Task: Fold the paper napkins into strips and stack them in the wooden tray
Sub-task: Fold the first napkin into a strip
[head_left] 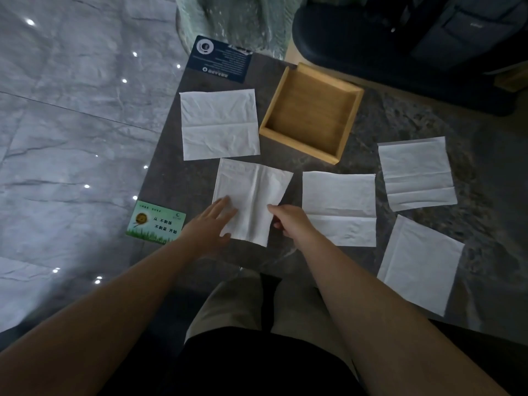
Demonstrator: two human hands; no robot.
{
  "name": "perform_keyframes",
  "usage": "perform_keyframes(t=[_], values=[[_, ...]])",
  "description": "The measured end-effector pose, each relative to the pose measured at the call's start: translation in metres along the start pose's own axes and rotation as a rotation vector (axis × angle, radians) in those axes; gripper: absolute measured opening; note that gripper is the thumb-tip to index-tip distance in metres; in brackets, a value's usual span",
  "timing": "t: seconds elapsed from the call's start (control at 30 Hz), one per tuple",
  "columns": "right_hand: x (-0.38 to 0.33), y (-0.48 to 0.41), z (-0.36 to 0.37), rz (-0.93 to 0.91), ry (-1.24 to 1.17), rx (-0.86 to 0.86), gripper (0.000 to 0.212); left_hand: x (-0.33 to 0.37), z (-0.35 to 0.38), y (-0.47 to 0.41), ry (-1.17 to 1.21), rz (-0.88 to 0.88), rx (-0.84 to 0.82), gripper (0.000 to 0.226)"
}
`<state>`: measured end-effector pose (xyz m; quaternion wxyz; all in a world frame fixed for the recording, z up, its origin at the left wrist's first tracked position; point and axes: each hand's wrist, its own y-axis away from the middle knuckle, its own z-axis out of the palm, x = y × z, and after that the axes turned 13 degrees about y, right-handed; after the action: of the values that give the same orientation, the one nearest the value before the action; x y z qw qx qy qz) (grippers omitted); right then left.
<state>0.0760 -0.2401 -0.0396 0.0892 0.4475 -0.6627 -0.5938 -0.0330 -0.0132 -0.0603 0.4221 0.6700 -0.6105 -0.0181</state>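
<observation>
Dark stone surface [400, 124] beside a pale marble floor, with five white paper napkins laid out flat and the wooden tray [311, 115] standing empty beyond our hands. We work on the central napkin [251, 195], which lies directly under both hands. Our left hand [211, 221] rests flat on its near left part, fingers spread, pinning the sheet. Our right hand [288, 218] forms the grip: thumb and fingers narrowed to a pinch on the napkin's near right edge, which appears slightly raised from the surface. Just right of the grip lies a second napkin [340, 207]; farther right lie two more [417, 172] [420, 264]. Beyond the left hand lies the fifth [220, 124], touching or nearly touching the tray's left wall. A green card [157, 221] sits left of the left hand, a dark card [223, 58] at the far edge.

We judge this the first fold of the first napkin; nothing is stacked yet. The next move calls for carrying the pinched edge across toward the pinning hand, aligning edges, then pressing the crease.
</observation>
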Motion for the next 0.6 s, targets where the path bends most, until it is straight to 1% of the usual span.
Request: perform_keyframes(t=[0.13,0.27,0.4,0.6], values=[[0.002,-0.003,-0.002,-0.094,0.108,0.168,0.032,0.000,-0.001,0.000,-0.017,0.005,0.003,0.076],[0.006,-0.005,-0.011,-0.132,0.226,0.277,0.036,0.004,-0.001,0.001,-0.015,0.008,0.012,0.075],[0.011,-0.010,-0.019,-0.139,0.299,0.288,0.037,0.006,0.003,0.003,-0.039,0.025,0.035,0.072],[0.013,-0.012,-0.023,-0.152,0.324,0.297,0.023,0.007,0.009,0.004,-0.063,0.030,0.027,0.072]])
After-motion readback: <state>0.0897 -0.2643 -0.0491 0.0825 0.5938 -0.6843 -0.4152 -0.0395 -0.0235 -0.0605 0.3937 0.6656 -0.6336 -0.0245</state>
